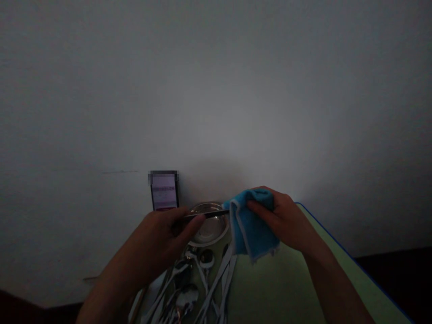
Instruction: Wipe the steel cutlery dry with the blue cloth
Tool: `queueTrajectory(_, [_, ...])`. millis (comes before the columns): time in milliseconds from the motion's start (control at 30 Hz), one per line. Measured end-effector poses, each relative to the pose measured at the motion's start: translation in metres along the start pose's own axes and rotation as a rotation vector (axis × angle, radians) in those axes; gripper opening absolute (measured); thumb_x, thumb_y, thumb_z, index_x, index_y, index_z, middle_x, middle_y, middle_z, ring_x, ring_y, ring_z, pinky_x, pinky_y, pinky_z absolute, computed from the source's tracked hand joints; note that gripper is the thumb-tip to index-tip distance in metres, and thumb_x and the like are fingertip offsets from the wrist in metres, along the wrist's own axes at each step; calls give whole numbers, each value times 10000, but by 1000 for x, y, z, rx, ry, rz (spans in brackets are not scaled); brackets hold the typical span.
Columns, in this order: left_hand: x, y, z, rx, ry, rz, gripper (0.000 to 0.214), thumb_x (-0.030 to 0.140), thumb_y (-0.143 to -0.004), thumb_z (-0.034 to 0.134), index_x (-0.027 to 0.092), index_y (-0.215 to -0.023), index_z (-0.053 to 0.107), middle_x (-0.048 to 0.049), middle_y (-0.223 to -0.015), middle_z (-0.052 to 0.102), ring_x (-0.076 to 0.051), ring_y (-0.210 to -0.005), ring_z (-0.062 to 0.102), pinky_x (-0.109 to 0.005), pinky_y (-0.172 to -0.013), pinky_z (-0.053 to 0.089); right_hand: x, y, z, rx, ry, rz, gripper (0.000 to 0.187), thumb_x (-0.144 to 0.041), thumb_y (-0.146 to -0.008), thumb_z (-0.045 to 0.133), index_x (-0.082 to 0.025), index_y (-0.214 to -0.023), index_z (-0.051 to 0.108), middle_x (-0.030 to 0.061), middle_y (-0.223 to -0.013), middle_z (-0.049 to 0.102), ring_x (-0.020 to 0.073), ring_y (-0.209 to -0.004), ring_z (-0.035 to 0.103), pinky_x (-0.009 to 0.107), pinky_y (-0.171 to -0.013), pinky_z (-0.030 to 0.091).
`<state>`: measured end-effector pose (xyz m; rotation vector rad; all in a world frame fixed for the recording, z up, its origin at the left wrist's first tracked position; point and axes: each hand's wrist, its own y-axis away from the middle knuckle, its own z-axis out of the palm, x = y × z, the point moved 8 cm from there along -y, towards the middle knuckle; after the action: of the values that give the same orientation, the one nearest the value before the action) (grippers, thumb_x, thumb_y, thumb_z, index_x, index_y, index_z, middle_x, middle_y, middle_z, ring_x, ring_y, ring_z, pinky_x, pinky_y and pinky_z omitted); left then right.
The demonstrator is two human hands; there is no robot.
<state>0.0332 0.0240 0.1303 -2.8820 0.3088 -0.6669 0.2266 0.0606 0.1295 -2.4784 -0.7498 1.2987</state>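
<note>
My left hand [168, 234] is closed around the handle of a thin metal utensil [209, 214], held level above the table. Its far end goes into a blue cloth [251, 227]. My right hand [286, 220] grips that cloth, wrapping it round the tip of the utensil. Just behind and below the utensil sits a round steel bowl [209, 231]. Several spoons [202, 281] and other cutlery lie in a heap beneath my left hand.
The green table [286, 288] has a blue edge running along its right side. A phone [164, 191] with a lit screen stands propped against the pale wall behind the bowl. The room is dim.
</note>
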Motion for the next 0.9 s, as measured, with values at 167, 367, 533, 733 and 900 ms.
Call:
queueTrajectory(167, [10, 14, 10, -185, 92, 78, 422, 495, -864, 383, 179, -719, 624, 28, -550, 498, -100, -490, 416, -217, -449, 295, -8, 7, -3, -63, -12, -19, 239, -418, -857, 475, -207, -796, 571, -19, -677, 591, 118, -605, 540, 228, -537, 401])
queueTrajectory(367, [21, 19, 15, -202, 152, 150, 390, 469, -876, 390, 184, -715, 602, 28, -582, 513, -99, -515, 447, -209, -469, 334, -8, 12, -13, -50, -17, -8, 240, -442, -836, 501, -216, -814, 580, -16, -701, 601, 127, -628, 549, 235, -545, 417])
queueTrajectory(533, [31, 16, 2, -37, 209, 130, 289, 430, -850, 465, 204, -807, 640, 29, -602, 601, -104, -521, 518, -194, -464, 367, -9, 13, -19, 3, -18, 6, 243, -442, -830, 509, -214, -792, 584, -14, -704, 600, 130, -641, 552, 237, -557, 424])
queueTrajectory(733, [30, 16, -9, 21, 220, 123, 236, 398, -815, 524, 209, -790, 662, 14, -634, 663, -129, -553, 585, -206, -494, 425, -15, 13, -10, -84, -127, 7, 218, -410, -777, 596, -231, -902, 604, -9, -782, 639, 144, -712, 587, 235, -602, 460])
queueTrajectory(900, [28, 18, -15, 91, 269, 133, 210, 375, -794, 566, 236, -925, 653, -1, -806, 706, -141, -662, 634, -211, -585, 484, -18, 14, -10, -101, -197, -40, 231, -351, -772, 622, -244, -975, 595, -2, -881, 652, 153, -803, 597, 259, -694, 476])
